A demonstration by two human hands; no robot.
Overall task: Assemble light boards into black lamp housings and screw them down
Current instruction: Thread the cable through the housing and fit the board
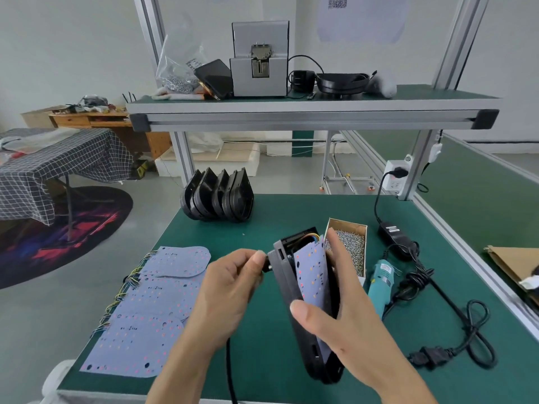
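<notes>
Right hand (pixel 338 310) clamps the tilted black housing (pixel 287 290), light board (pixel 310 275) inside, just left of the screw box (pixel 348 246); left hand (pixel 230 290) pinches its side cable fitting, likely seating it.

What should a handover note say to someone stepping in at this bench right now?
Left hand pinches a small black part at the side of the black plastic lamp housing.
Right hand grips that housing, tilted, with a pale blue light board in it.
On the mat: spare pale blue boards at left, empty black housings at the back, cardboard box of screws, teal electric screwdriver.
Done: board placed.
Left: screw it down; the other boards.
</notes>
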